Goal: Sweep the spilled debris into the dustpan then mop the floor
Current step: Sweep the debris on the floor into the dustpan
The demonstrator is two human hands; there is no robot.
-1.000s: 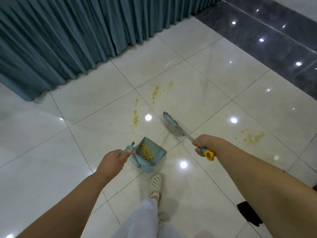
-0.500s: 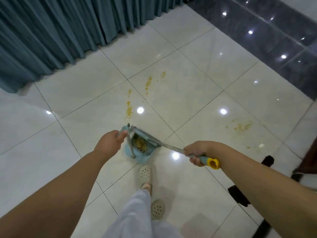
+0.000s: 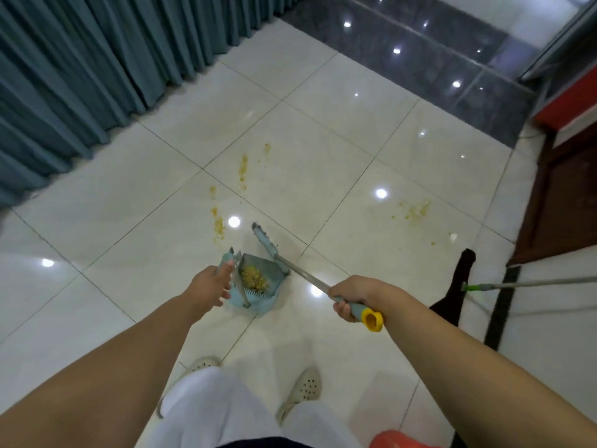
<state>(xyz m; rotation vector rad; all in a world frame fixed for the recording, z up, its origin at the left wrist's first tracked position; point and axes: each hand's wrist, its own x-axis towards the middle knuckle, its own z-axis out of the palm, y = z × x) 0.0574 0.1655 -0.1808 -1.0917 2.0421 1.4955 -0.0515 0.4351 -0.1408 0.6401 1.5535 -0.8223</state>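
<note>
- The curtain (image 3: 80, 76) hangs along the far left edge of the floor (image 3: 97, 253), well apart from the work and not in your way.
- Your left hand (image 3: 210, 287) is closed around the upright handle of the dustpan (image 3: 255, 287), which sits on the floor in front of your feet with a heap of yellow debris already inside.
- You are in the sweeping step, by my reading: some is collected, but streaks (image 3: 219, 226) lie on the floor just beyond the pan, with more (image 3: 243, 166) farther out.
- The broom (image 3: 266, 242) head rests just beyond the pan's right side; your right hand (image 3: 353, 294) is clenched on its shaft above the yellow cap.
- Next, reach the head past the near streaks and draw them back into the pan's mouth, keeping the pan lip flat on the floor.
- A thinner smear (image 3: 415, 211) lies well to the right; you will likely need to shift the pan for it.
- The mop (image 3: 517, 282) lies at the right edge, near a black patch (image 3: 458, 279) I cannot identify; mopping has not begun.
</note>
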